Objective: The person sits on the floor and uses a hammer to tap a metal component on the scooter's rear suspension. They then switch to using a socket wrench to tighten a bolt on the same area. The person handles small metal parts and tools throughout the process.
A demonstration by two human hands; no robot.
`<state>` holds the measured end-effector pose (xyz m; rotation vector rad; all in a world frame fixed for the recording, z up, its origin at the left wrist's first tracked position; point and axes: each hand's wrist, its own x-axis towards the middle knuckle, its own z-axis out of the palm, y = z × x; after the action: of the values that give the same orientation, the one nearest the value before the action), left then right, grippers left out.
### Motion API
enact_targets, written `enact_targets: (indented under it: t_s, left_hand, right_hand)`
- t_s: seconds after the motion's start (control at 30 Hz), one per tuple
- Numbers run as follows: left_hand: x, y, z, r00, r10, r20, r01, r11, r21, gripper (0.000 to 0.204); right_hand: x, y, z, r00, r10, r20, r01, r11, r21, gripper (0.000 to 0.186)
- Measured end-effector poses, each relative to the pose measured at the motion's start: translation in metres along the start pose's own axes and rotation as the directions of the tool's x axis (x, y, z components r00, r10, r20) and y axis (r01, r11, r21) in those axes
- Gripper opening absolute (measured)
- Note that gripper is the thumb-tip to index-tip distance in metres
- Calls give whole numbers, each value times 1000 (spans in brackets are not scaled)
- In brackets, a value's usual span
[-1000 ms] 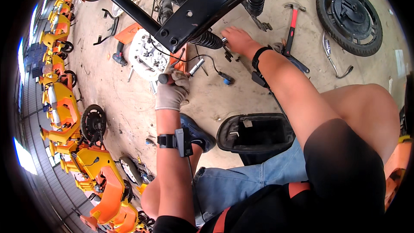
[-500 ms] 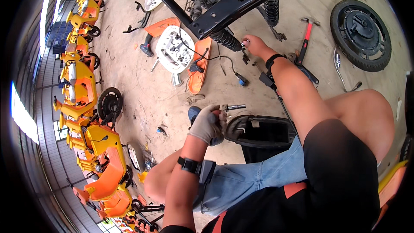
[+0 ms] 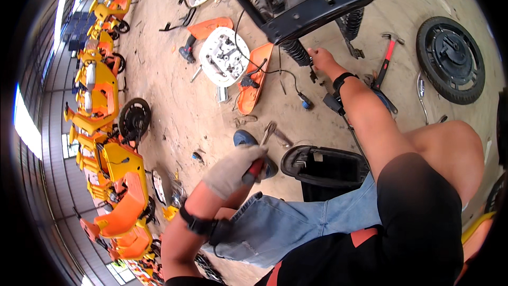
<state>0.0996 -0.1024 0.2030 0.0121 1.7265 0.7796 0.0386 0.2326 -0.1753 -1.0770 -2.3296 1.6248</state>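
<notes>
Far left, a row of yellow-and-orange scooters [image 3: 108, 153] stood along the wall. Nearer, a cordless drill [image 3: 187, 53] lay on the concrete floor [image 3: 159, 85], just beside a white housing [image 3: 223, 55].

The left hand [image 3: 235, 169], gloved, was curled tightly around the handle of a red-handled socket wrench [image 3: 268, 133]. The wrench was held above the floor near the person's shoe [image 3: 245, 137], its metal end pointing up and away; the far tip was blurred. Judged rigid and fairly dense, with most weight likely toward the metal head. The red grip seemed the proper place to hold it; bare steel would probably slip more, especially if oily. Breakage appeared unlikely.

Right of this, a coil-spring shock absorber [image 3: 296, 53] hung from the black frame [image 3: 328, 8]. Judged heavy and stiff along its length, possibly greasy; the lower end looked a safer hold than the coils, which could trap fingers.

The right hand [image 3: 324, 62], bare, was partly closed beside that lower end. Whether it pinched a small part could not be told.

Farther right lay a claw hammer [image 3: 388, 59], then a wheel [image 3: 450, 55], flat on the floor.
</notes>
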Motion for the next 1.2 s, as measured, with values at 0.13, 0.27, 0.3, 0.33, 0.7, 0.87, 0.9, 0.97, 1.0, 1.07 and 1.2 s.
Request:
enact_targets:
  t_s: [0.13,0.27,0.3,0.33,0.7,0.87,0.9,0.97,1.0,1.07,1.2]
  left_hand:
    - [76,-26,4,989,-115,-93,94,974,-207,25]
    - [137,-51,14,988,-151,-14,124,859,-497,23]
    - [143,-41,27,960,-278,40,235,716,-658,22]
    - [153,-41,33,943,-324,77,280,646,-710,21]
    - [163,-75,58,946,-291,144,257,942,216,39]
    - [146,-31,70,983,-182,-20,97,424,900,35]
    - [147,-24,71,981,-193,-28,97,359,928,32]
    - [144,-20,68,993,-115,-11,39,247,968,33]
    - [152,-20,64,1000,-13,-8,11,210,978,34]
    - [171,-18,49,963,268,-28,-36,229,973,37]
    - [231,11,5,783,527,-329,-99,628,772,38]
  right_hand:
    - [0,-13,-8,998,10,63,-5,997,-78,66]
    - [-3,-14,-2,995,-15,97,27,993,-116,62]
    - [0,-5,-3,999,-23,40,27,993,-112,61]
    - [5,-3,-2,999,-46,-10,44,994,-102,59]
    - [1,-3,2,997,-79,-10,78,994,-71,56]
    - [-6,-9,-1,996,-92,9,92,993,-70,59]
    - [-6,-7,-4,993,-116,10,117,990,-84,61]
    - [-6,-6,-6,984,-176,32,179,978,-109,65]
    - [-6,-4,-9,991,-136,14,136,983,-120,66]
    - [-21,-22,-20,998,-65,7,65,987,-149,68]
    - [-22,-23,-15,999,-53,-4,51,975,-217,71]
